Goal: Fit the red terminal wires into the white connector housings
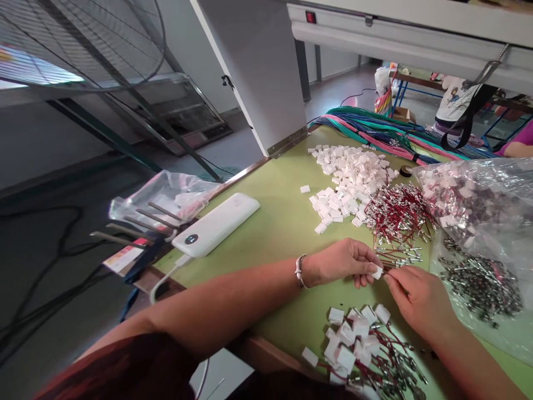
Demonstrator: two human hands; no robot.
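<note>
Over green table (283,222), both hands (416,297) pinch one white connector (377,273).

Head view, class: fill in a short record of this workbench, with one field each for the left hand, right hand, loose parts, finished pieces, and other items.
Left hand: left hand pinches a white connector housing at its fingertips
Right hand: right hand meets the housing, fingers on a red wire
Loose parts: pile of white housings; red wires with metal terminals
Finished pieces: housings with wires attached, near edge of green table
Other items: white power bank; clear bag of parts
</note>
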